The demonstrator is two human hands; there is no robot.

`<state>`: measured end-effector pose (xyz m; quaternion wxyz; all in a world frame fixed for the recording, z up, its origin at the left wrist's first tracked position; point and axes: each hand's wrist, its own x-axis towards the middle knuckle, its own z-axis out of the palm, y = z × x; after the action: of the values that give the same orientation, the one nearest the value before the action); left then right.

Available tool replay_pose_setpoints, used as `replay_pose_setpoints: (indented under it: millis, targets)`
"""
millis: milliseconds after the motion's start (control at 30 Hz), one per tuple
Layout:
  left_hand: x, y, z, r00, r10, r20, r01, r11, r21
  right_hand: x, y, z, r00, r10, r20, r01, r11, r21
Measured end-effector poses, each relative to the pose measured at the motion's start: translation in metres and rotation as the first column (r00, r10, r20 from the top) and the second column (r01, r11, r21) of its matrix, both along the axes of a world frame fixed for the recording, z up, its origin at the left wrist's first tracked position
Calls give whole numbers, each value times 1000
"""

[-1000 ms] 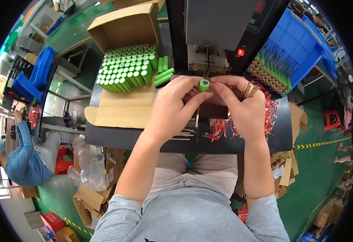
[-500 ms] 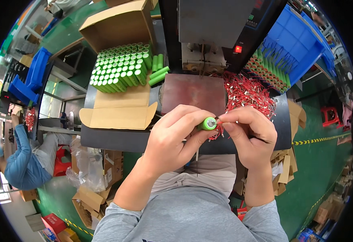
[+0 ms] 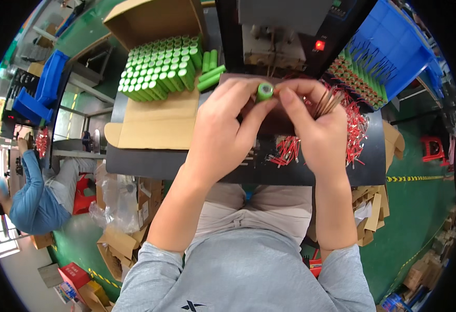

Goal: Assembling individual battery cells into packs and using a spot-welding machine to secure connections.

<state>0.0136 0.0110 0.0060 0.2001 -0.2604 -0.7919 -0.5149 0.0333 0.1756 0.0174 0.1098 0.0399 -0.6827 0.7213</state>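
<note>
A green cylindrical battery cell (image 3: 264,92) is gripped between the thumb and fingers of my left hand (image 3: 223,122), its metal end facing up toward me. Close beside that end, my right hand (image 3: 319,127) pinches a thin red wire (image 3: 276,90), mostly hidden by the fingertips. Thin brownish strips (image 3: 328,103) show by the curled fingers of the right hand; what they are is unclear. Both hands are in front of a dark machine (image 3: 275,44) with a lit red switch (image 3: 319,45). Its metal working parts are just beyond my fingers.
An open cardboard box (image 3: 160,125) at left holds rows of green cells (image 3: 157,70), with several loose cells (image 3: 211,77) beside it. Red wires with white ends (image 3: 357,127) are heaped at right. Behind them stands a blue bin (image 3: 394,57) with wired cells. A person in blue (image 3: 40,195) sits far left.
Both hands have moved away from me toward the machine, with the cell still in the left hand. The cell now stands more upright. The view has shifted slightly.
</note>
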Motion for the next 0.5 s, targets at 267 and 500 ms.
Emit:
replay_pose_setpoints:
  millis: [267, 500]
  targets:
    - [-6, 0, -6, 997, 27, 76, -29, 999, 20, -7, 5, -3, 995, 32, 97, -23, 995, -93]
    - [-8, -2, -6, 994, 53, 90, -52, 999, -17, -7, 7, -4, 989, 53, 137, -35, 991, -125]
